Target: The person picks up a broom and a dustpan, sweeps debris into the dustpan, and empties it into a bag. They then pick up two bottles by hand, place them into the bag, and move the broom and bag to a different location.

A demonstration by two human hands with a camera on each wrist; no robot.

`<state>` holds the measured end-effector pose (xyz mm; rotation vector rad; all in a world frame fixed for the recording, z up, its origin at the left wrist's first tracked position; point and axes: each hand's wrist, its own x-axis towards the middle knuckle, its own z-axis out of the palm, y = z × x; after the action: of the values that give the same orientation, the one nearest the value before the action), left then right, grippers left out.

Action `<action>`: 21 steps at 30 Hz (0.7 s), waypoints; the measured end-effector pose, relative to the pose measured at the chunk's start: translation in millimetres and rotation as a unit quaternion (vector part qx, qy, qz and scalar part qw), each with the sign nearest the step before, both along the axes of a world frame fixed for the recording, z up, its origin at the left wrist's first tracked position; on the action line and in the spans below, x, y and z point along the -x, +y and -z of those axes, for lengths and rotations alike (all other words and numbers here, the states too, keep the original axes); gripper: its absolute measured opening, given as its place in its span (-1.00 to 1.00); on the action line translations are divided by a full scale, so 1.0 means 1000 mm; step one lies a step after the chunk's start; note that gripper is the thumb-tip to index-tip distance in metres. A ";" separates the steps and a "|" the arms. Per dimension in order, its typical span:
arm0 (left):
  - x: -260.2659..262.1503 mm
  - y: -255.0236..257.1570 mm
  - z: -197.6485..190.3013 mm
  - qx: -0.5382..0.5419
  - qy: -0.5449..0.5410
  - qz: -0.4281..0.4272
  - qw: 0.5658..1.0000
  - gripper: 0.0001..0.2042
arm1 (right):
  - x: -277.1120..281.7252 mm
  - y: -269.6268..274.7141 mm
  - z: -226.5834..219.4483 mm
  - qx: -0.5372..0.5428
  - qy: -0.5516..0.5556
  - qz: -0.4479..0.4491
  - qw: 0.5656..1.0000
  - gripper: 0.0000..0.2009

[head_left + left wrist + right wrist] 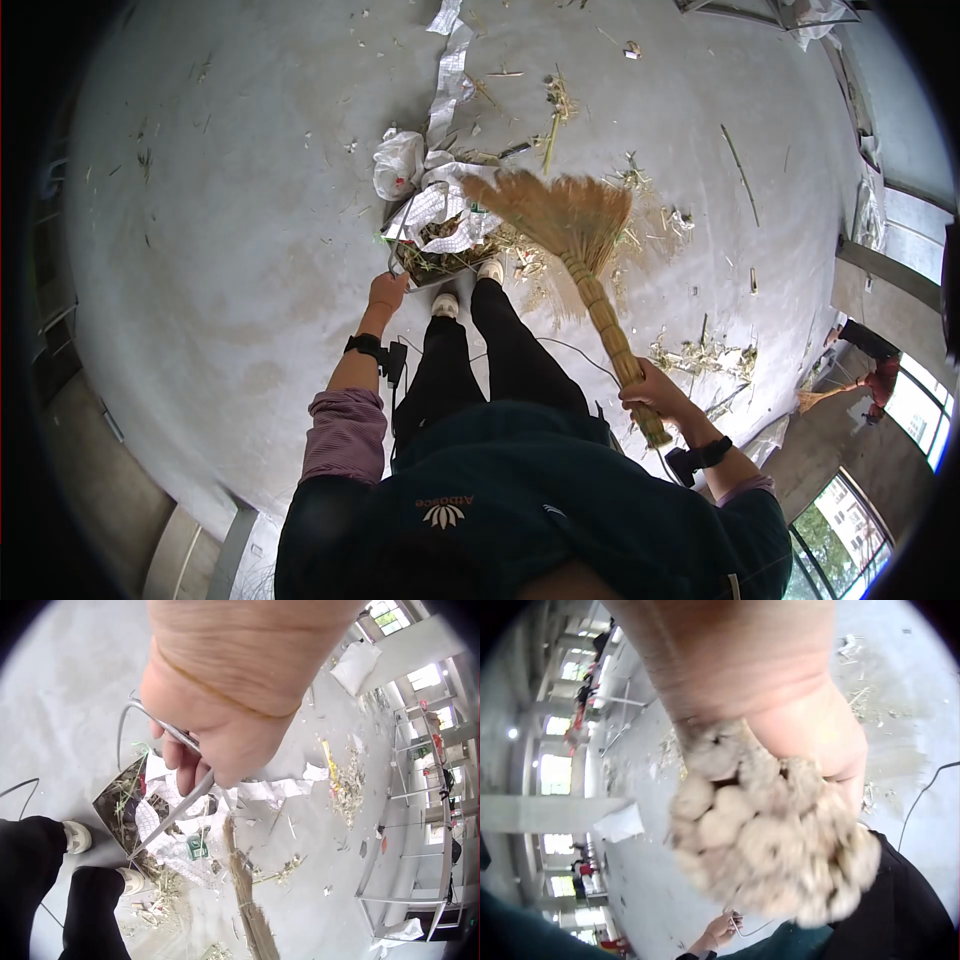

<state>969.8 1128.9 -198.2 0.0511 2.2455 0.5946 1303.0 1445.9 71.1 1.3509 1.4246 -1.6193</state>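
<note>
My left hand [388, 291] grips the metal handle [174, 816] of a dustpan [111, 826] that stands on the floor by my shoes. Dry plant scraps and crumpled white woven sheeting [440, 203] fill the pan, and some of the sheeting spills over its far side. In my right hand [660, 395] is a straw broom [600, 310], held near the end of its bound handle. Its fanned bristles [560, 215] are right of the dustpan, overlapping the litter in the head view. The right wrist view shows the bundled stalk ends [765, 840] of the handle close up.
A white plastic bag [398, 163] lies against the pan, with a long white strip [450, 80] trailing away. Straw piles [705, 358] and loose stalks [740, 175] litter the floor. At the far right another person [878, 375] holds a broom. Metal racks [401, 900] stand beyond.
</note>
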 end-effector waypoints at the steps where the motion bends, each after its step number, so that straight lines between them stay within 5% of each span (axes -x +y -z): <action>1: 0.001 0.002 -0.008 -0.022 -0.036 -0.022 0.999 -0.67 | 0.002 0.005 -0.002 0.026 -0.023 0.055 0.998 -0.53; 6: -0.002 -0.002 -0.027 -0.014 -0.078 -0.023 0.997 -0.66 | 0.017 0.023 0.023 0.041 -0.024 0.206 0.977 -0.68; 9: -0.010 -0.014 -0.020 -0.019 -0.061 -0.032 0.997 -0.66 | 0.030 0.025 0.065 0.034 -0.015 0.209 0.977 -0.68; 13: -0.017 -0.031 -0.001 0.012 -0.013 -0.037 0.999 -0.61 | 0.043 0.013 0.129 -0.027 -0.021 0.098 0.995 -0.63; 15: -0.017 -0.038 0.003 0.025 -0.007 -0.053 0.998 -0.61 | 0.044 0.002 0.141 -0.096 -0.063 -0.083 0.990 -0.57; 21: -0.023 -0.055 0.000 0.034 0.004 -0.053 0.998 -0.61 | 0.031 -0.012 0.108 -0.043 -0.056 -0.408 0.910 -0.52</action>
<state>993.1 1073.5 -198.2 -0.1010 2.2856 0.5747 1272.1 1433.7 -37.3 0.6940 1.6840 -0.9141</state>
